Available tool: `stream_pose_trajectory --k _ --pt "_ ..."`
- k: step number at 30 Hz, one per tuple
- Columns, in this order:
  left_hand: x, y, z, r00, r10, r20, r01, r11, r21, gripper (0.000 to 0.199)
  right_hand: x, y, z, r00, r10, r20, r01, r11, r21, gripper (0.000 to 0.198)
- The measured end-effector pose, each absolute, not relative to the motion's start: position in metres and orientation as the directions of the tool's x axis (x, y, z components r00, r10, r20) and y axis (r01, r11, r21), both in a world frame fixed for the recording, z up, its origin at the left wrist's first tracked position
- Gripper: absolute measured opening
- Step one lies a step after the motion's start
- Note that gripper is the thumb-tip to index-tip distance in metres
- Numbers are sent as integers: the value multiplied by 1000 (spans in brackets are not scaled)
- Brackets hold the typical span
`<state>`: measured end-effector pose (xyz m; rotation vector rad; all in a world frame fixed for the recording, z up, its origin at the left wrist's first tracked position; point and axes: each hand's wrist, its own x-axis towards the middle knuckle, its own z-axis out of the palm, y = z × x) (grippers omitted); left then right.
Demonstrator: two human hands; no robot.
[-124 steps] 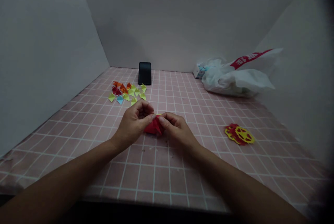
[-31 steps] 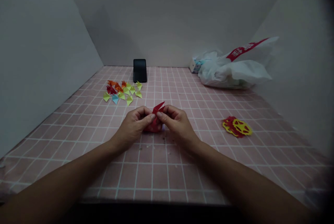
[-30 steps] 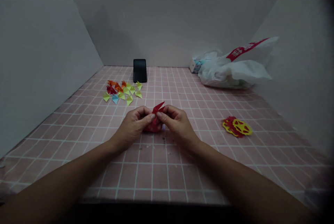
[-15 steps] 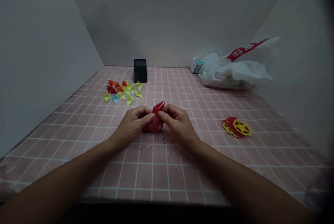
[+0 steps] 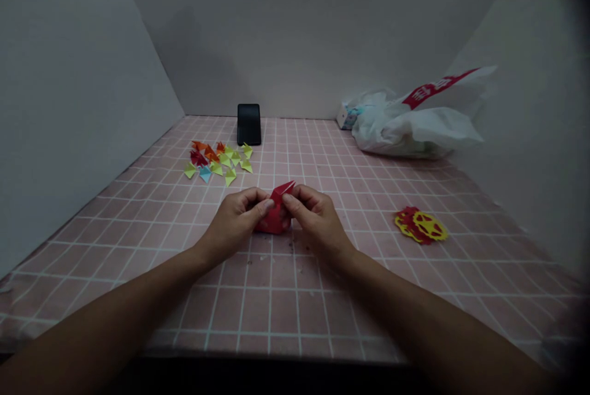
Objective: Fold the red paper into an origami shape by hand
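A piece of folded red paper is held between my two hands over the middle of the table, with its pointed tip angled up to the right. My left hand pinches its left side, thumb in front and fingers behind. On the right side, my right hand grips the paper near the tip in the same way. The fingers partly cover the paper, so its full folded shape is hidden.
Several small folded-paper pieces in yellow, orange, red and blue lie at the left. A black phone leans behind them. Red and yellow cutouts lie at the right. A white plastic bag and a small box stand at the back right.
The red paper's tip has dipped slightly and shifted a little to the right, its two points now closer together. Both hands keep their hold in nearly the same place.
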<state>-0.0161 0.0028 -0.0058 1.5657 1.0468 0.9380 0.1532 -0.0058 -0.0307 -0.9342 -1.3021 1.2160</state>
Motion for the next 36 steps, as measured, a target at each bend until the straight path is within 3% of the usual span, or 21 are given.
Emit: stream_pose_trajectory --k 12,21,28,36 --pt "-20 11 -14 387 914 122 263 -236 935 18 154 -2 -34 -201 978 55 -276 -3 -961 18" --pt "-20 8 -11 439 895 77 245 -201 949 19 154 -1 -32 -157 985 69 -171 42 -984 21" --pt "-24 12 -9 479 862 168 427 -396 813 18 156 2 -34 -141 983 119 -117 103 -988 19" --pt "-22 10 -6 460 864 206 425 -417 803 20 155 -3 -28 -109 987 120 -154 102 -983 20"
